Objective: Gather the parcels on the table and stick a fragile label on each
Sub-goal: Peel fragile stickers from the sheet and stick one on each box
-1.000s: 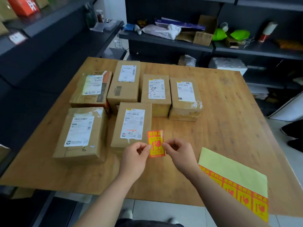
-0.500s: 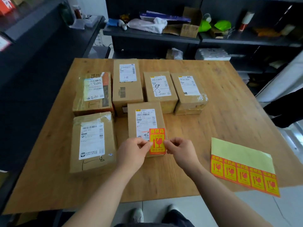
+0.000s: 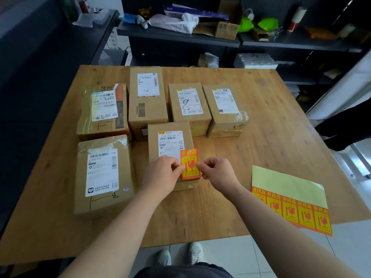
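Several brown cardboard parcels with white shipping labels lie grouped on the wooden table. An orange-and-yellow fragile label sits over the near right corner of the front middle parcel. My left hand pinches the label's left edge, and my right hand pinches its right edge. Whether the label is stuck down I cannot tell. The label sheet, with a row of fragile labels along its near edge, lies at the table's near right corner.
Other parcels: near left, far left, a tall one, and two at back. Dark shelves with clutter stand behind. The label sheet overhangs the table's near edge.
Both hands carried the fragile label forward from above the bare table onto the front middle parcel's near right corner. The camera view also shifted closer.
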Action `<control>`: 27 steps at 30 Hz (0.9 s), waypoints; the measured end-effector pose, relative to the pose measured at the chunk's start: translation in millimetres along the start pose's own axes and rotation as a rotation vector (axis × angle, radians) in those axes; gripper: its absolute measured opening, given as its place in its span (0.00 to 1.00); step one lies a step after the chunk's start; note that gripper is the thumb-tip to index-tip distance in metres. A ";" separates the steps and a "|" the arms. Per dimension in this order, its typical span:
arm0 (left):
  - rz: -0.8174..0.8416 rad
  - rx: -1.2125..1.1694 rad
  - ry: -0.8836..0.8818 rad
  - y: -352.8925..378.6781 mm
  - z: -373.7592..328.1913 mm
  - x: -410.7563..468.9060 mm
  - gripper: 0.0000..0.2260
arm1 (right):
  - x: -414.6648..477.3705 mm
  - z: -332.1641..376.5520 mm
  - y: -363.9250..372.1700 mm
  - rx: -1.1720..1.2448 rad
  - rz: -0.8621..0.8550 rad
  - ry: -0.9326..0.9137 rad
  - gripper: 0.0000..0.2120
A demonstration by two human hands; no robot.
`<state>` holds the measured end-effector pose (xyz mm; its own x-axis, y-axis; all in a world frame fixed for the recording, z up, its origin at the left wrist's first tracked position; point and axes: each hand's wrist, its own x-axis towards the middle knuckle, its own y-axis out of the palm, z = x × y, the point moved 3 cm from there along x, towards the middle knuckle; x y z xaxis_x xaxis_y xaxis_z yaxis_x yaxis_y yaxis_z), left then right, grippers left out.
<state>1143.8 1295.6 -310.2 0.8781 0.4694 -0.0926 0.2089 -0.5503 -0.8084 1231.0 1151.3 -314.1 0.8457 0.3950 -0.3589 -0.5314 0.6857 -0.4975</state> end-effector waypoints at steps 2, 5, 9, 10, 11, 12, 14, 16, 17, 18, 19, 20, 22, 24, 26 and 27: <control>0.017 0.038 -0.004 0.1 -0.4 1.8 0.11 | 1.2 -1.5 1.5 0.017 0.014 0.000 0.09; 0.036 0.068 -0.023 -0.6 -1.3 4.3 0.11 | 3.1 -1.9 3.3 0.035 0.024 -0.008 0.09; 0.056 0.099 -0.030 0.4 -1.3 6.5 0.11 | 4.1 -2.3 3.1 0.049 0.034 -0.014 0.09; 0.058 0.106 -0.030 0.8 -1.4 6.9 0.11 | 4.0 -2.6 2.7 0.048 0.037 -0.017 0.09; 0.058 0.111 -0.029 1.1 -1.4 7.0 0.11 | 4.1 -2.8 2.6 0.049 0.039 -0.021 0.09; 0.058 0.115 -0.027 1.3 -1.6 6.9 0.11 | 4.1 -3.1 2.4 0.050 0.041 -0.023 0.09; 0.059 0.120 -0.021 1.9 -2.0 6.7 0.11 | 4.5 -3.4 2.1 0.045 0.043 -0.027 0.09; 0.059 0.128 -0.018 2.3 -2.3 6.7 0.11 | 4.9 -3.6 1.7 0.044 0.040 -0.029 0.09; 0.059 0.131 -0.018 2.5 -2.4 6.7 0.11 | 5.0 -3.9 1.6 0.046 0.038 -0.030 0.09; 0.056 0.135 -0.017 2.4 -2.5 6.8 0.11 | 5.1 -4.1 1.7 0.047 0.036 -0.031 0.09; 0.054 0.139 -0.016 2.5 -2.5 6.9 0.11 | 5.2 -4.5 1.9 0.049 0.034 -0.031 0.09; 0.053 0.140 -0.015 2.6 -2.5 7.0 0.11 | 5.4 -5.1 2.1 0.054 0.033 -0.028 0.09; 0.051 0.142 -0.014 2.9 -2.2 6.7 0.10 | 6.0 -6.4 2.5 0.071 0.030 -0.018 0.08; 0.048 0.149 -0.010 3.1 -2.1 6.6 0.10 | 6.3 -7.3 3.0 0.077 0.026 -0.017 0.08; 0.049 0.157 -0.003 3.3 -2.7 6.9 0.10 | 6.8 -8.0 3.1 0.072 0.018 -0.017 0.07; 0.050 0.161 -0.002 3.2 -3.2 7.2 0.10 | 6.9 -8.3 3.2 0.068 0.013 -0.019 0.07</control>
<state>1152.1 1295.0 -311.5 0.8849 0.4457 -0.1357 0.0934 -0.4552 -0.8855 1234.7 1151.1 -324.7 0.8399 0.4153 -0.3495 -0.5383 0.7199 -0.4381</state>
